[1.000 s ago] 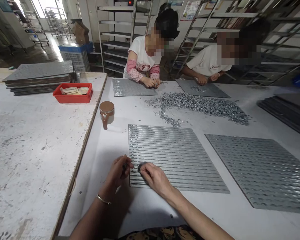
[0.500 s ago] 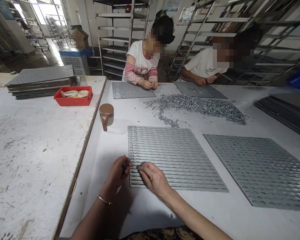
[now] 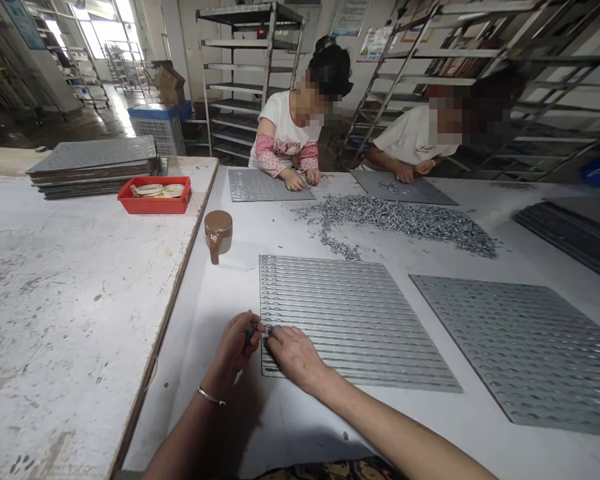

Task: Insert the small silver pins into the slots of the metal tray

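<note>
While the left hand (image 3: pixel 237 341) clasps small dark pieces (image 3: pixel 249 332), I cannot tell whether the right hand (image 3: pixel 294 355), fingers bent over a glossy, ridged grey board (image 3: pixel 353 320), grips anything. That board lies flat on the white table (image 3: pixel 220 293), its near-left part partly hidden. Around it: a brown-lidded mug (image 3: pixel 219 230), a glinting heap (image 3: pixel 405 219), a cut-off second board (image 3: pixel 525 353).

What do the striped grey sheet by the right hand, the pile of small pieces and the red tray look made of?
Striped grey sheet: metal or glossy plastic, unsettled; smooth sheen along its lines.
Pile of small pieces: possibly metal, given shiny grey glints, but too small to be sure.
Red tray: probably moulded plastic, with even colour and a slight gloss.
</note>
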Motion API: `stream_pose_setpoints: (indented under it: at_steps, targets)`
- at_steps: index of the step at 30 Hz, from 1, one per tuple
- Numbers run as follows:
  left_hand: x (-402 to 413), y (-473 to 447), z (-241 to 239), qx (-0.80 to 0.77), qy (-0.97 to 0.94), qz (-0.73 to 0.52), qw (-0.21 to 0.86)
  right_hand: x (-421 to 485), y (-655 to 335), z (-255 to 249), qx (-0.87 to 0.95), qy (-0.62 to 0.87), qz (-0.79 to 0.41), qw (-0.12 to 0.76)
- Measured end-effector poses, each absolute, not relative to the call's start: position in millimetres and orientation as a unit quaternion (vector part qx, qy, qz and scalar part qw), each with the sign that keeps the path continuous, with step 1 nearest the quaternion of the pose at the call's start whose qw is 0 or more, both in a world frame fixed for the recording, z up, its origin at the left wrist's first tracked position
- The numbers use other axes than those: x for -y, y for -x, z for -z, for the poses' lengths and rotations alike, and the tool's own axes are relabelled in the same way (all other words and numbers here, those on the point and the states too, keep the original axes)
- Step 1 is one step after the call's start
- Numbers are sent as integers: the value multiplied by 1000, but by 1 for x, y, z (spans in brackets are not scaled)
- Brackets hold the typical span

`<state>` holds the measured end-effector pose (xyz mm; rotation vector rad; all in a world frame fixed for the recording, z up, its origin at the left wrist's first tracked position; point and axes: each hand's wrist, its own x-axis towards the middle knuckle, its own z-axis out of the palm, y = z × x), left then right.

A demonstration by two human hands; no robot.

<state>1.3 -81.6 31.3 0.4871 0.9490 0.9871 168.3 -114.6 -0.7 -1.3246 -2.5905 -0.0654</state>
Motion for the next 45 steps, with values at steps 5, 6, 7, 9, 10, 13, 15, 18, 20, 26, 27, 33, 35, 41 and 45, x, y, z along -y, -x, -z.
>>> stream_pose_setpoints:
  at_steps: [5,6,7,9,10,13,15,18,20,26,27,33,35,41,45]
  targets:
    - [83,-3,-30,-428,-218,-452,751,119,-171,-10,855,479,-39,193]
    - [84,-3,-30,-430,-226,-452,748,120,-173,-17,842,485,-67,225]
    - [85,-4,-31,-432,-237,-450,745,120,-174,-26,827,489,-95,261]
    - [88,-7,-33,-434,-265,-433,745,120,-175,-43,805,482,-134,318]
    - [91,-9,-34,-433,-278,-418,749,119,-174,-51,806,469,-148,329]
    - [97,-14,-35,-427,-310,-367,766,117,-167,-63,837,425,-180,295]
    - [100,-17,-33,-424,-325,-348,770,115,-163,-64,842,425,-204,263]
    - [102,-18,-30,-411,-340,-347,772,115,-161,-63,822,447,-245,254]
    - [102,-18,-31,-397,-342,-339,782,116,-162,-63,804,458,-262,274]
    - [99,-8,-45,-370,-382,-339,776,117,-168,-60,710,539,-257,373]
    - [98,-7,-47,-365,-390,-339,775,117,-169,-58,703,544,-256,380]
    - [94,0,-46,-384,-407,-341,755,115,-177,-52,690,527,-311,387]
    - [93,2,-45,-388,-416,-339,749,114,-178,-52,654,529,-383,383]
    - [93,2,-45,-394,-436,-312,746,111,-181,-54,557,530,-542,340]
    - [88,7,-44,-436,-401,-343,729,117,-182,-49,610,559,-458,325]
